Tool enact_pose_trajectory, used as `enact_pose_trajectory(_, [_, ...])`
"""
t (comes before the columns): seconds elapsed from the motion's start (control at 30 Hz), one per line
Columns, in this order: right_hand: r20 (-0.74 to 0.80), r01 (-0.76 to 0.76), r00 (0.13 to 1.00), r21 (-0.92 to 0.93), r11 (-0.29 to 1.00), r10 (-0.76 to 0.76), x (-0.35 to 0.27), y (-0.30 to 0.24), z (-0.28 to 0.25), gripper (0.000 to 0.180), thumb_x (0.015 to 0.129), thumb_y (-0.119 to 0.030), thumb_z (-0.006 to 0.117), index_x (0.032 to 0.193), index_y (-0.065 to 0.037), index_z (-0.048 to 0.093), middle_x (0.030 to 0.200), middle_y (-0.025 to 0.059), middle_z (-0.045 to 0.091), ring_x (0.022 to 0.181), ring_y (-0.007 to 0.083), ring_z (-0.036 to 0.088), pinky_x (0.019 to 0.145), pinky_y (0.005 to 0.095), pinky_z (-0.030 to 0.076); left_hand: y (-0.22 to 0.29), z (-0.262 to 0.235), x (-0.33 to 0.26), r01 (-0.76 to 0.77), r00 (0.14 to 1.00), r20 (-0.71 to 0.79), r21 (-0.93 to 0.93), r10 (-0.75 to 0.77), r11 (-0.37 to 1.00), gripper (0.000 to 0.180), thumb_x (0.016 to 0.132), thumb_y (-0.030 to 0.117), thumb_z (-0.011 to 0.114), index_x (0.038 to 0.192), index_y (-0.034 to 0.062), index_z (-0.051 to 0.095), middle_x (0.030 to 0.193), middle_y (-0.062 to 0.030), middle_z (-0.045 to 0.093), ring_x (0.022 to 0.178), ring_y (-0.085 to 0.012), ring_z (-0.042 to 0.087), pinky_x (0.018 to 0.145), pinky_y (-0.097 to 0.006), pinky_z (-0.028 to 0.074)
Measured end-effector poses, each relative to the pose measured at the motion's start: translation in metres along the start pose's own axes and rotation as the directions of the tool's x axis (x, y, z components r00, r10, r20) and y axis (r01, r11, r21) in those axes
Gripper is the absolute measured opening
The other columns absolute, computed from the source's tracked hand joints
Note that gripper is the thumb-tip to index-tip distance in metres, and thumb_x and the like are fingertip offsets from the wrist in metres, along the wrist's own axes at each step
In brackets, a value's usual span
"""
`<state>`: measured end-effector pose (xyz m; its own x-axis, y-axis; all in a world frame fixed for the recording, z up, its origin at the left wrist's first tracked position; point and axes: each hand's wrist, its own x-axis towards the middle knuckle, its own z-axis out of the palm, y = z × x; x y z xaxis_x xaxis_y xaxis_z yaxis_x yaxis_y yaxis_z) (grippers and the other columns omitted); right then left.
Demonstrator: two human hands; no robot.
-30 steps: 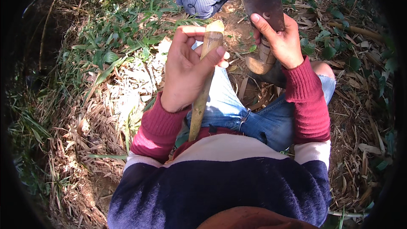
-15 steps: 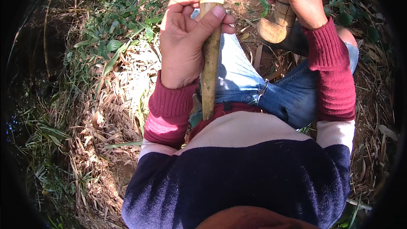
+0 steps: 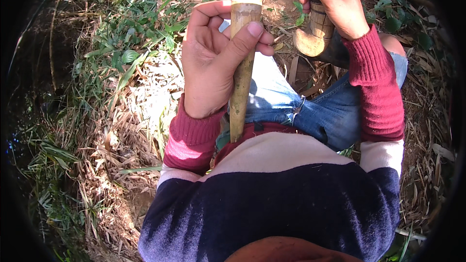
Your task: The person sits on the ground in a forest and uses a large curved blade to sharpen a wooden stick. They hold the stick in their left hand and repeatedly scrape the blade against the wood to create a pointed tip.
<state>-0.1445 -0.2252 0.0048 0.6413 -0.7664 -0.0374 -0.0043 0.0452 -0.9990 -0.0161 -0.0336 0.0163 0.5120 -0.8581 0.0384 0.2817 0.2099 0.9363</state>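
Left hand [image 3: 213, 63] clamped round bamboo stick [image 3: 241, 63], upright over lap, cut tip up. Right hand [image 3: 335, 5] fisted on wooden knife handle [image 3: 315, 29]. Stick likely stiff, light, smooth; mid-shaft grip looks steadiest.

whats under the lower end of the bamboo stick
The bamboo stick, held upright by the left hand, runs down over the jeans to the red hem of the sweater. Its far side is hidden.
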Motion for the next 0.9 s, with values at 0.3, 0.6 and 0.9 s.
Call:
enact_pose_trajectory(0.3, [0.044,0.063,0.997,-0.054,0.997,-0.06,0.003,0.009,-0.005,0.018,0.095,-0.02,0.072,0.094,-0.002,0.066,0.074,0.0012,0.065,0.063,0.0094,0.061,0.057,0.0255,0.051,0.007,0.006,-0.003,0.014,1.0,0.026,-0.034,-0.014,0.999,0.034,0.093,0.001,0.067,0.121,0.0001,0.048,0.095,-0.0126,0.065,0.073,-0.0191,0.068,0.061,-0.03,0.058])
enact_pose_trajectory(0.6, [0.061,0.093,0.994,-0.078,0.993,-0.088,0.004,0.019,-0.005,0.025,0.095,-0.027,0.074,0.098,-0.004,0.064,0.077,0.0011,0.064,0.066,0.0093,0.062,0.06,0.0259,0.053,0.007,-0.004,-0.003,0.027,0.988,0.152,-0.154,-0.003,0.988,0.029,0.102,0.018,0.055,0.12,-0.0039,0.053,0.089,-0.0164,0.066,0.059,-0.0182,0.065,0.05,-0.026,0.051])
enact_pose_trajectory(0.9, [0.088,0.1,0.992,-0.043,0.994,-0.096,0.0,0.013,-0.001,0.025,0.095,-0.028,0.073,0.097,-0.005,0.064,0.073,0.0014,0.063,0.064,0.0097,0.061,0.059,0.0261,0.051,0.007,-0.008,-0.002,0.043,0.984,0.179,-0.094,-0.026,0.995,0.067,0.102,0.05,0.04,0.127,-0.0109,0.054,0.084,-0.0162,0.064,0.051,-0.0208,0.059,0.045,-0.029,0.049])
